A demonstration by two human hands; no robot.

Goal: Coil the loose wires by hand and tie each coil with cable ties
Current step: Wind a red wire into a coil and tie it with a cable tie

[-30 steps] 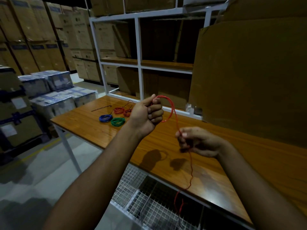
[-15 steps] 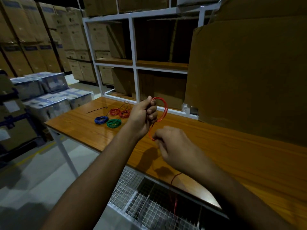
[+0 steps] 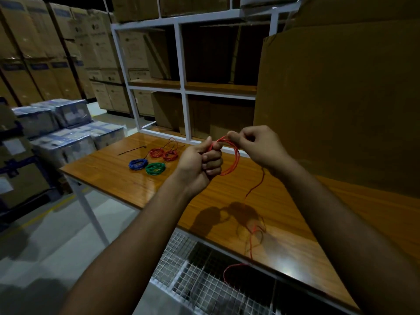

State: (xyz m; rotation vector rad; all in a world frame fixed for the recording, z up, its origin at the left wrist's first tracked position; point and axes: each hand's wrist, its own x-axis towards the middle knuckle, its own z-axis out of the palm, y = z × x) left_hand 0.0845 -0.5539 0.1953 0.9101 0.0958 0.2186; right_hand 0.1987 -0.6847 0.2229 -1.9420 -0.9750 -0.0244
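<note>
The red wire [image 3: 235, 159] hung in the air above the wooden table [image 3: 127, 185], already gathered into a few loops between our two hands. Our left hand [image 3: 200, 165] was clenched round the near side of the coil, thumb up, the turns trapped in the fist. Our right hand [image 3: 256, 145] pinched the wire at the top of the loop between thumb and forefinger, just beside the left thumb, its other fingers curled. From under the right hand the loose tail ran down to the table, lay in a slack tangle there, and dropped over the near edge above the wire-mesh shelf [image 3: 204, 280].

We judged the coiling only partly done, with a good length still to take up. To do it well, each new turn wanted laying at the same size as the others and handing under the left thumb, the tail fed smoothly so the tangle below did not knot or snag on the table edge.

Farther back on the table lay a blue coil [image 3: 137, 164], a green coil [image 3: 155, 168] and two red coils [image 3: 163, 153], well apart from us, with a dark cable tie [image 3: 131, 150] beyond them.
</note>
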